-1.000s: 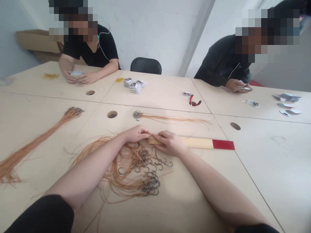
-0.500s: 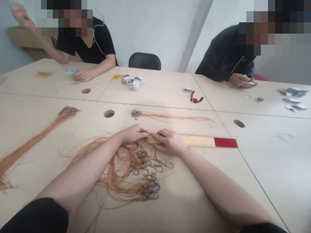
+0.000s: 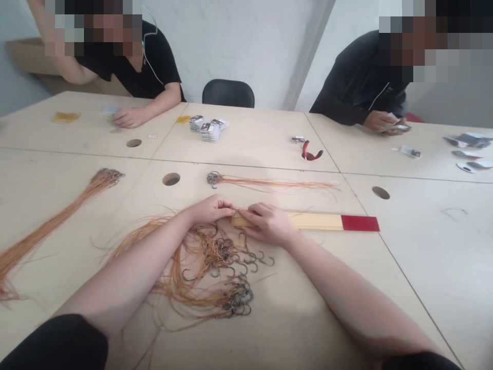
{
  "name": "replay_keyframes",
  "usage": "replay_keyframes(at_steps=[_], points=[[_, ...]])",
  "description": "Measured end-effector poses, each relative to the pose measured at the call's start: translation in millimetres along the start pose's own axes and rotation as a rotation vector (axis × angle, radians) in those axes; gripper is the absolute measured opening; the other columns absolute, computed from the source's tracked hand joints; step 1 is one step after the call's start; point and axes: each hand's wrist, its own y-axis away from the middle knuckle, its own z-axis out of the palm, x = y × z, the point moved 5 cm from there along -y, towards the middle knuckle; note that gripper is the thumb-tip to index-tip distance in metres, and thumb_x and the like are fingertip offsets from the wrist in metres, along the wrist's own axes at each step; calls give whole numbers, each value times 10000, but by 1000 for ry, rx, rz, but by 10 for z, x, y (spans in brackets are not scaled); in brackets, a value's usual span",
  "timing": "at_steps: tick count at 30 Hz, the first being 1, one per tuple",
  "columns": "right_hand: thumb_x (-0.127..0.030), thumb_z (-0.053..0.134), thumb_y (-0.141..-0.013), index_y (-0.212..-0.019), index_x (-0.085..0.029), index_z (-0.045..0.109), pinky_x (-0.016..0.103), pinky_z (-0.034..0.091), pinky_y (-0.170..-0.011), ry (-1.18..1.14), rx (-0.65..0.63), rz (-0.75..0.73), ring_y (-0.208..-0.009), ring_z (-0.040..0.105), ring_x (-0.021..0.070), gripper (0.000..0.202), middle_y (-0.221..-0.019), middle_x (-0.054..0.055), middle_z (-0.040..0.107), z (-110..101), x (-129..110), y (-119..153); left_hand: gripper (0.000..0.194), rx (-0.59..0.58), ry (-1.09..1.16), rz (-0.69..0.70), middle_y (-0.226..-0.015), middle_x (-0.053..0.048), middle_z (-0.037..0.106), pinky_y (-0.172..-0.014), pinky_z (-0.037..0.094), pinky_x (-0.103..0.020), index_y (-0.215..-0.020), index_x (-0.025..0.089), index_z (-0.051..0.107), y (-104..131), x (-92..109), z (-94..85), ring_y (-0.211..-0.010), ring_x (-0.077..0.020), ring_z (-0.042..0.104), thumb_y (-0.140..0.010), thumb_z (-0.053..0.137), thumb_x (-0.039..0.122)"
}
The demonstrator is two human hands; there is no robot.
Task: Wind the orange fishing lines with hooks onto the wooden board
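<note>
My left hand [image 3: 213, 209] is closed in a pinch at the left end of a flat wooden strip [image 3: 316, 221] with a red right end. What the pinch holds is too small to make out. Across the strip's left part lies my right hand [image 3: 269, 223], fingers closed around it, the fingertips almost meeting the left hand's. Just below both hands spreads a loose pile of fish hooks [image 3: 236, 298] tied to orange-brown lines [image 3: 179, 288]. Beyond the strip, a neat bundle of hooked lines [image 3: 269, 182] lies sideways.
A larger bundle of hooked lines [image 3: 65, 213] lies at left. Red-handled pliers [image 3: 311, 153] stand in a table hole, near stacked small boxes [image 3: 210, 128]. Two co-workers sit across the table, one handling small packets [image 3: 396, 126]. More holes [image 3: 171, 179] cut the tabletop.
My hands keep nearly the same place on the strip. The co-worker at left has raised an arm higher. The view has shifted slightly.
</note>
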Motion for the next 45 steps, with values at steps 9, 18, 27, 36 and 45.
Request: replay_keyframes(at_steps=[9, 18, 27, 36, 45], points=[[-399, 438, -886, -1209, -160, 536, 291, 445, -762, 29, -16, 24, -855, 524, 180, 414, -940, 102, 570, -38, -34, -12, 296, -3, -35, 1, -730, -19, 627, -607, 396, -191, -867, 105, 668, 8, 5, 4, -644, -105, 522, -823, 483, 333], [-347, 495, -851, -1230, -186, 514, 285, 444, -734, 6, -55, 64, -830, 538, 178, 412, -918, 86, 576, -6, -34, -10, 274, -18, -40, -16, -703, -3, 605, -592, 374, -187, -831, 108, 649, 13, 37, 27, -630, -102, 505, -817, 481, 324], [-383, 432, -890, -1319, -213, 419, 291, 430, -758, 40, -77, 38, -842, 528, 177, 461, -963, 87, 559, -9, -60, -15, 239, -19, -5, -29, -681, 8, 592, -577, 362, -177, -819, 114, 648, 15, -8, 17, -610, -90, 488, -802, 485, 287], [-383, 466, -874, -1284, -215, 464, 270, 438, -720, 9, -67, 28, -804, 517, 161, 443, -954, 81, 532, -7, -51, -16, 236, -31, 18, -16, -716, -14, 612, -599, 381, -175, -864, 112, 663, 21, -8, 14, -642, -94, 509, -813, 501, 276], [-328, 494, -855, -1269, -196, 464, 273, 446, -693, -17, -104, 45, -783, 517, 163, 435, -943, 81, 527, -138, -192, -72, 252, -69, 184, -35, -654, -38, 622, -538, 389, -178, -825, 84, 670, 65, -34, -17, -573, -95, 512, -778, 552, 301]])
